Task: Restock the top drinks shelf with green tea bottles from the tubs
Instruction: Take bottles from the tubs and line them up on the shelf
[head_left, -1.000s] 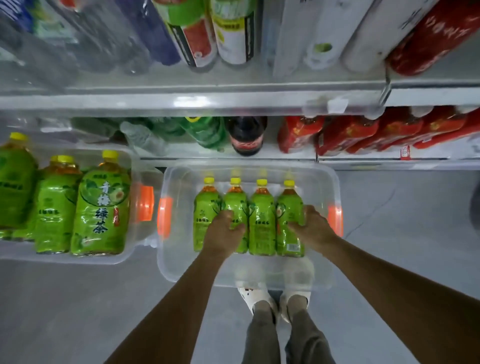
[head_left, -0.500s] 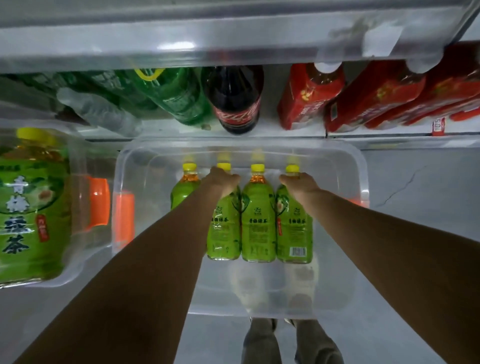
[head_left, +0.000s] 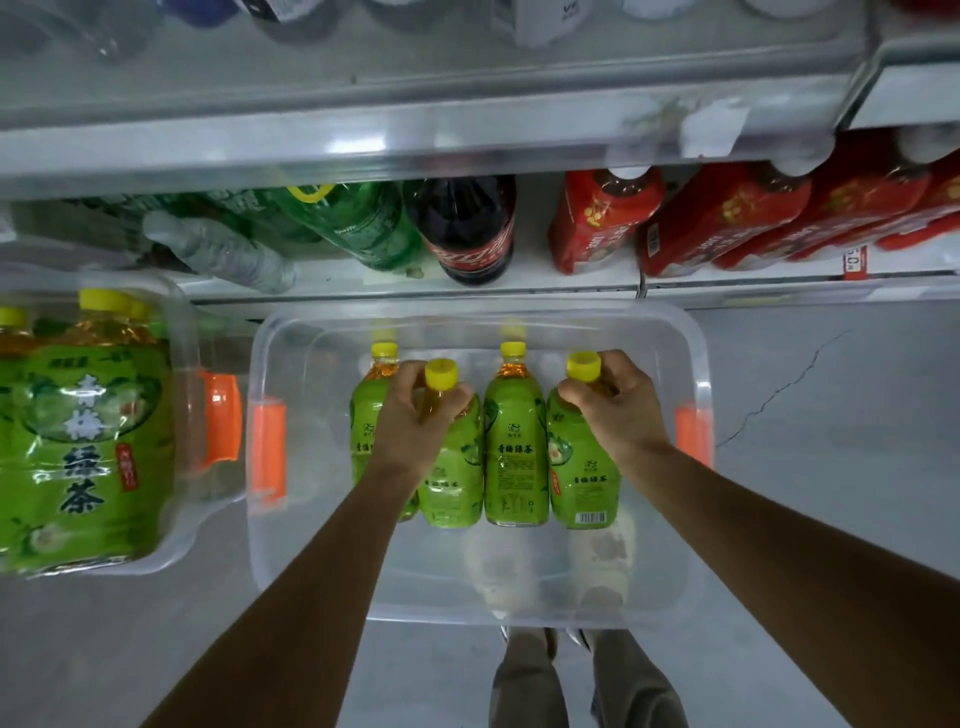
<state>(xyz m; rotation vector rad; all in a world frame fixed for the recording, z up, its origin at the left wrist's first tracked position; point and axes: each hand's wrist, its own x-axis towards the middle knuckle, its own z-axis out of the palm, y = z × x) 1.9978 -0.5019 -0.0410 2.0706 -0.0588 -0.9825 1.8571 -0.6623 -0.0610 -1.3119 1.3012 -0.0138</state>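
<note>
A clear plastic tub (head_left: 696, 364) with orange handles sits on the floor below me, holding several green tea bottles with yellow caps. My left hand (head_left: 415, 415) grips the neck of the second bottle from the left (head_left: 451, 488). My right hand (head_left: 613, 410) grips the neck of the rightmost bottle (head_left: 584, 483). Both held bottles stand higher than the other two (head_left: 515, 457), which stay upright in the tub. A second tub (head_left: 171, 322) at the left is packed with more green tea bottles (head_left: 88, 447).
Shelving rises in front of me: the low shelf holds a cola bottle (head_left: 470, 228), green soda bottles (head_left: 353, 223), water bottles and red drink bottles (head_left: 602, 223). A clear shelf edge (head_left: 415, 145) overhangs above. Grey cracked floor lies at the right. My feet show under the tub.
Both hands moved from the bottle bodies up to the necks and closed around them. The two gripped bottles now sit higher than their neighbours. The view shifted closer, then back.
</note>
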